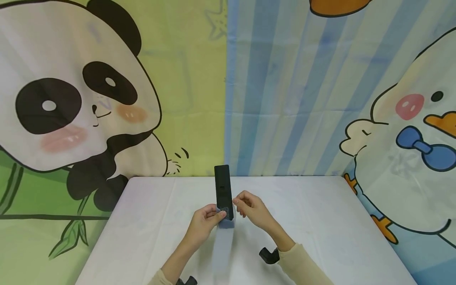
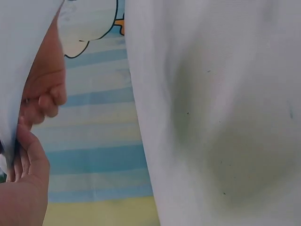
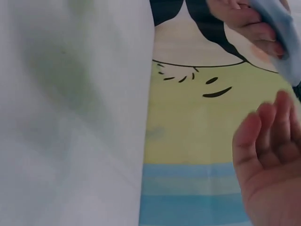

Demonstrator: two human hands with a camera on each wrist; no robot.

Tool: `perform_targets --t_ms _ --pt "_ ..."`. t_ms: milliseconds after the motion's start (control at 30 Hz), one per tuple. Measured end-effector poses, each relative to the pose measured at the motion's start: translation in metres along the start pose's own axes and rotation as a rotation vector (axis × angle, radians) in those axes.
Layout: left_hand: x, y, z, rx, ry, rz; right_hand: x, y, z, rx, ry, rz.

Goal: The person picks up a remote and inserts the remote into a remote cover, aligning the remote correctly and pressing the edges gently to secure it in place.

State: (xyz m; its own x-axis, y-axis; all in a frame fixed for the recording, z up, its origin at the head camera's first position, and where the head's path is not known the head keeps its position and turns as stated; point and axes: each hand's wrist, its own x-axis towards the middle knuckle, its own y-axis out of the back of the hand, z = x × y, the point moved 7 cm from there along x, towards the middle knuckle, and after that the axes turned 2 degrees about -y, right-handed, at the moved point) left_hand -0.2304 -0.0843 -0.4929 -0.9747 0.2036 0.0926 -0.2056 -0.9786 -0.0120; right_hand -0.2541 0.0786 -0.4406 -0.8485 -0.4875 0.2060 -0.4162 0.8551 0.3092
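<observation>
We see the left hand (image 1: 204, 223) pinching the mouth of a long pale blue-grey cover (image 1: 224, 247) above the worktop (image 1: 303, 221), a black slab (image 1: 223, 186) standing up out of it. The right hand (image 1: 254, 209) sits just beside the slab, but we cannot tell whether its thumb and forefinger pinch anything. Black angled pieces (image 1: 269, 255) show by both cuffs (image 1: 297, 259), and the cover blocks our left-wrist view of the slab.

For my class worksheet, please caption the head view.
Over a white table, the left hand holds a black bar and pale blue material, right hand alongside.
</observation>
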Motion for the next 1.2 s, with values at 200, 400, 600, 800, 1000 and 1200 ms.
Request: perform_targets --t_ms 200,400,600,800,1000,1200 --pt "0.0 0.0 -0.003 -0.104 0.032 -0.016 -0.006 -0.02 0.021 0.135 0.065 -0.223" --pt "-0.002 -0.014 -0.007 -0.185 0.022 -0.11 -0.005 -0.02 0.028 0.383 -0.088 -0.066" --pt "-0.001 -0.017 0.003 -0.069 -0.093 -0.114 0.003 -0.02 0.034 0.562 -0.227 0.048" --pt "-0.002 -0.006 0.008 0.009 -0.104 0.022 0.008 -0.018 0.031 0.413 -0.207 -0.035" --pt "-0.004 0.0 0.0 0.026 -0.048 0.09 0.007 -0.002 0.009 0.108 -0.099 0.036" --pt "-0.006 -0.008 -0.005 0.038 -0.027 0.011 0.012 0.006 -0.022 0.036 -0.056 0.083"
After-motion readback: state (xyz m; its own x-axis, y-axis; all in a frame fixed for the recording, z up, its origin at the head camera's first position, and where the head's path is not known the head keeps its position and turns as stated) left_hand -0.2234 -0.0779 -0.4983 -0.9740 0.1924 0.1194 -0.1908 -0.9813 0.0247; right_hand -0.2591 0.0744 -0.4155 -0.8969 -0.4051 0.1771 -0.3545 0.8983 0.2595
